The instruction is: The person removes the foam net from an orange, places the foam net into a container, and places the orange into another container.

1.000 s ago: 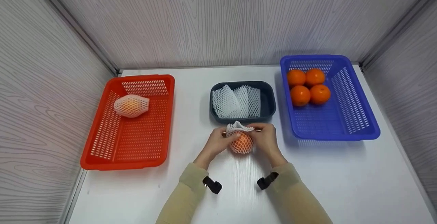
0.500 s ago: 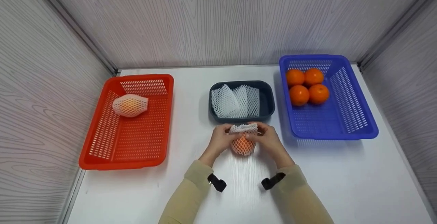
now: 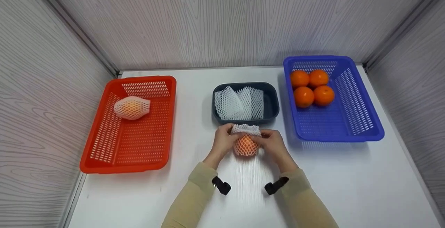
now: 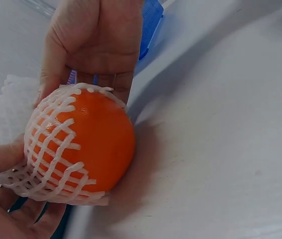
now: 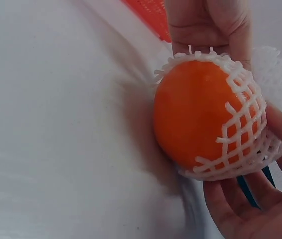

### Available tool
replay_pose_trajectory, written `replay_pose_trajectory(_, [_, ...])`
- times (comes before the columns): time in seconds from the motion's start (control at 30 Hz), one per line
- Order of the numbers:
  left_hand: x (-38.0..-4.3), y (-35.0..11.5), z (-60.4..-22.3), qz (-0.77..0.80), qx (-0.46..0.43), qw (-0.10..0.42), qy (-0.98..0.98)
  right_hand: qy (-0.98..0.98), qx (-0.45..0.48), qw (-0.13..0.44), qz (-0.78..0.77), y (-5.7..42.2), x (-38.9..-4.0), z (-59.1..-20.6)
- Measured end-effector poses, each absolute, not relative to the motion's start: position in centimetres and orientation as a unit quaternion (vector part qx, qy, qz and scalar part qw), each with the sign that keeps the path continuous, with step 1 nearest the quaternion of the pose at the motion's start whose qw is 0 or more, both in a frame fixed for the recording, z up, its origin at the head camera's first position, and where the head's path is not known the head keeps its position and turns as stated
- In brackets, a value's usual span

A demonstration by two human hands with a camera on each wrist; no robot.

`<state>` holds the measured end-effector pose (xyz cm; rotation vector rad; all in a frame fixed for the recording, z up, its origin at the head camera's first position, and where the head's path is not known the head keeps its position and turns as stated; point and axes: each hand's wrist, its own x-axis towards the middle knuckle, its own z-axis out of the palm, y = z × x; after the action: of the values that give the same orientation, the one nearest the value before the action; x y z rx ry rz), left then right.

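Note:
An orange (image 4: 111,139) sits partly inside a white foam net sleeve (image 4: 51,154), its bare end facing the wrist cameras. In the head view, the net's bunched upper end (image 3: 246,129) rises past the fruit on the far side. My left hand (image 3: 222,141) grips the sleeved orange from the left, thumb against the mesh. From the right, my right hand (image 3: 274,145) holds the same sleeve, thumb on the near face and fingers behind. The right wrist view has the orange (image 5: 196,117) uncovered on its left, mesh wrapping the right side.
A dark tray (image 3: 273,115) with several flat foam nets (image 3: 229,104) stands just beyond the hands. At right, a blue basket (image 3: 339,123) holds several bare oranges (image 3: 324,96). The red basket (image 3: 146,148) at left contains one netted fruit (image 3: 132,108).
The net's upper edge, peaked and uneven a second ago, now lies more level. My right hand has shifted its hold, bringing its thumb onto the near face of the sleeve.

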<state>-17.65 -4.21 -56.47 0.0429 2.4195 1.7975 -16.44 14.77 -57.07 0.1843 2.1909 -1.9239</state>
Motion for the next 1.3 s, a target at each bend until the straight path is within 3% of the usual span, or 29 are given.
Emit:
replay_pose_trajectory(0.23, [-17.1, -4.9, -56.5, 0.609, 0.036, 0.149, 0.778, 0.767, 0.053, 0.059, -0.636, 13.8, -16.2, -55.6])
replay_pose_trajectory(0.33, [-17.0, -5.0, -56.6, 0.605, 0.028, 0.134, 0.784, 0.774, 0.026, 0.046, -0.631, 13.4, -15.7, -53.9])
replay_pose_trajectory(0.47, [-17.3, -4.8, -56.5, 0.583, 0.017, 0.096, 0.807, 0.775, -0.009, 0.071, -0.627, 13.6, -15.2, -52.8])
replay_pose_trajectory(0.77, [-17.4, -4.8, -56.8, 0.579, -0.01, 0.086, 0.811, 0.766, -0.03, 0.18, -0.616, 15.2, -15.5, -57.2])
replay_pose_trajectory(1.3, [-17.6, -4.7, -57.2, 0.589, -0.03, 0.064, 0.805, 0.784, -0.007, 0.17, -0.597, 13.9, -15.0, -57.3])
